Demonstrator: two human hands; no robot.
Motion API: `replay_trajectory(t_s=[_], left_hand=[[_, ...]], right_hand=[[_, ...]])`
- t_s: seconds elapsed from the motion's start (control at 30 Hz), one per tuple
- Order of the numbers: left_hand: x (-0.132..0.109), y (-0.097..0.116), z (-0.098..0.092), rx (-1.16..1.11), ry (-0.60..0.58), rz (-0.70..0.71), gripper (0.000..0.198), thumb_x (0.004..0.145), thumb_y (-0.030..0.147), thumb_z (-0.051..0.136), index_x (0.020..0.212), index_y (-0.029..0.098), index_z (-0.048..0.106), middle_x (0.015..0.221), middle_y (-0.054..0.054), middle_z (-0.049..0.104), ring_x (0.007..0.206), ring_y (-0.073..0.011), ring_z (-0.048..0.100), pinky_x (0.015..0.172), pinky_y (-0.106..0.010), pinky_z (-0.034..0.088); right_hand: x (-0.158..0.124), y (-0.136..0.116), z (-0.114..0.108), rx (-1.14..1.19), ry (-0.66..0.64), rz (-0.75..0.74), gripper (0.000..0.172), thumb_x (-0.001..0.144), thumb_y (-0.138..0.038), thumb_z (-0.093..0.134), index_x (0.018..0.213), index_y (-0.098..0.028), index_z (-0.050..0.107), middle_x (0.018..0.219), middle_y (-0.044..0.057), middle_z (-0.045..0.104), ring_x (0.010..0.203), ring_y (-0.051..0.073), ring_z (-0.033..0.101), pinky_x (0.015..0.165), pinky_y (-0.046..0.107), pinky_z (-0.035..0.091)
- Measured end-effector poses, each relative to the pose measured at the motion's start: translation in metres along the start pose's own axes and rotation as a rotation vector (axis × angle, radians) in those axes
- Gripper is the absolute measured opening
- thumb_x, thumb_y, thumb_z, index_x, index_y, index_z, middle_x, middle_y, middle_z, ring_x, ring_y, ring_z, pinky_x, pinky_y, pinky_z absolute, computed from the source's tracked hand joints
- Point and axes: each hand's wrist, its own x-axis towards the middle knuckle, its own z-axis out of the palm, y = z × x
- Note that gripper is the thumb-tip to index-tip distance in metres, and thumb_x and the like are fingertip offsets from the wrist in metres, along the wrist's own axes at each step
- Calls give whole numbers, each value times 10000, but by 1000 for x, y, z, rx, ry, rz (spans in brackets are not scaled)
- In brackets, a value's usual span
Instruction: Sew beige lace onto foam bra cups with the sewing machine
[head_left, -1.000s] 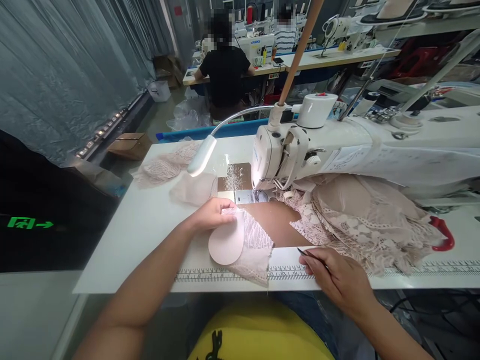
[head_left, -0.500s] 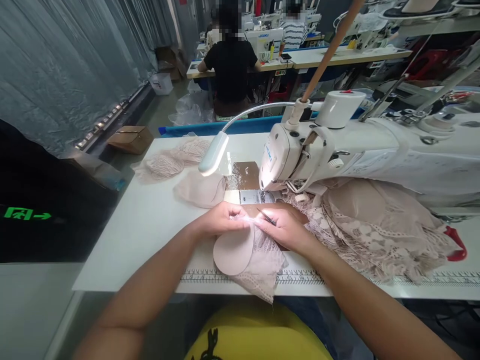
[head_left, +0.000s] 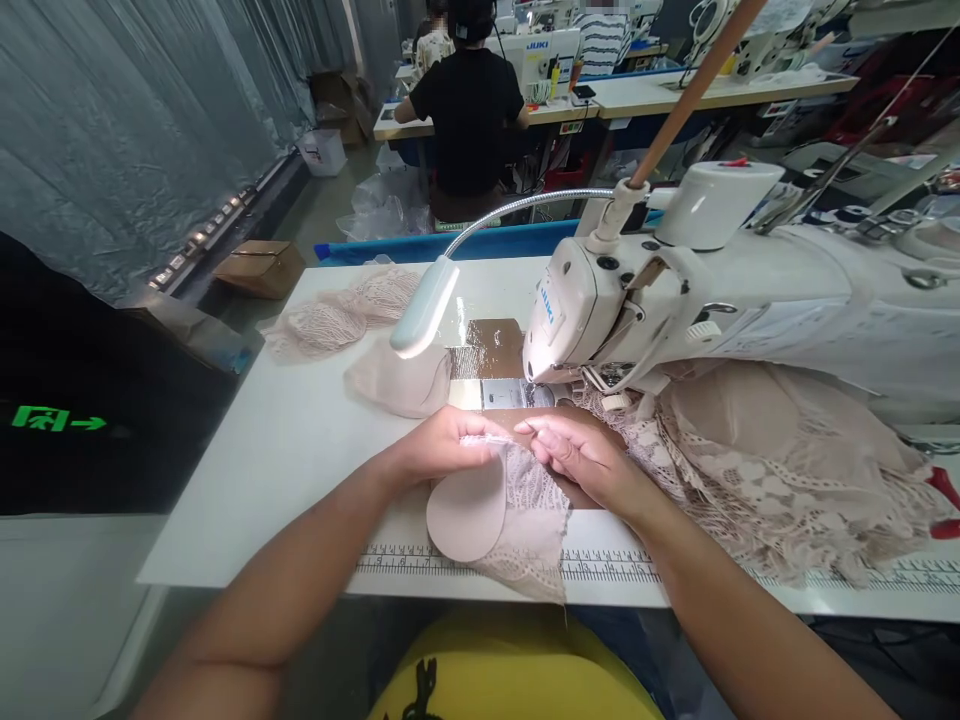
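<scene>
My left hand (head_left: pixel 457 440) pinches the upper edge of a pale pink lace bra piece (head_left: pixel 536 505) between thumb and fingers. A smooth rounded bra cup (head_left: pixel 466 512) hangs from that edge, and the lace drapes over the table's front edge. Close by on the right, my right hand (head_left: pixel 570 450) has its fingers curled together near the same edge. What it holds, if anything, is hidden. Just beyond both hands are the needle plate (head_left: pixel 517 394) and the head of a white sewing machine (head_left: pixel 562 310).
A heap of lace pieces (head_left: pixel 780 470) lies under the machine arm. Left of the needle plate are a loose cup (head_left: pixel 401 380) and more lace (head_left: pixel 330 320). A lamp (head_left: pixel 426 308) overhangs the table (head_left: pixel 247 480). A person in black (head_left: pixel 476 120) sits further back.
My right hand has drawn slightly right, off the fabric edge, and turned. The dark pointed tool that showed in it is out of sight. My left hand keeps its pinch.
</scene>
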Motion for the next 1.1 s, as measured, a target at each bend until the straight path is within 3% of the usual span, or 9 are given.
replay_trajectory(t_s=[0.07, 0.13, 0.27, 0.37, 0.77, 1.0, 1.1], left_hand=[[0, 0, 0, -34, 23, 9, 271, 795, 344, 680, 984, 153, 712, 985, -78, 693, 913, -191, 612, 801, -289, 458], [-1, 1, 1, -69, 54, -11, 245, 781, 351, 699, 909, 143, 722, 911, -71, 703, 854, -176, 621, 771, -283, 465], [-1, 0, 2, -128, 105, -83, 256, 746, 363, 735, 850, 130, 719, 801, -57, 697, 745, -154, 615, 694, -272, 464], [1, 0, 2, -152, 94, -72, 281, 729, 365, 750, 857, 116, 722, 823, -75, 695, 771, -169, 617, 709, -286, 467], [1, -7, 4, -73, -3, -95, 295, 710, 394, 753, 815, 119, 733, 681, -17, 598, 670, -120, 519, 622, -237, 392], [0, -5, -1, -33, -56, -119, 318, 741, 404, 721, 897, 127, 723, 760, -40, 620, 697, -130, 518, 622, -237, 390], [1, -5, -2, -10, -62, -125, 316, 743, 411, 713, 860, 117, 710, 704, -21, 576, 646, -110, 474, 582, -226, 355]], right_hand=[[-1, -3, -4, -75, 19, -36, 379, 892, -459, 478, 1128, -204, 629, 1036, 75, 664, 977, 210, 604, 837, 339, 471], [-2, -5, -6, -92, 37, -57, 345, 866, -412, 528, 1128, -214, 634, 1148, 77, 642, 1051, 222, 588, 885, 350, 463], [-3, -5, -4, -46, -33, 36, 278, 850, -390, 553, 1056, -215, 617, 912, 40, 656, 821, 178, 612, 723, 313, 497], [-3, -5, 1, -19, -71, 73, 257, 851, -394, 558, 1019, -205, 605, 817, 19, 622, 741, 160, 589, 658, 290, 478], [1, -12, 13, -27, -40, -52, 169, 850, -335, 582, 904, -190, 648, 839, 30, 657, 784, 161, 608, 687, 278, 464], [2, -2, 6, 56, -78, 16, 207, 828, -359, 599, 912, -174, 636, 789, 24, 633, 685, 136, 580, 590, 254, 454], [2, -3, 5, 36, -113, 19, 211, 818, -349, 612, 939, -178, 636, 825, 28, 643, 713, 142, 587, 607, 259, 458]])
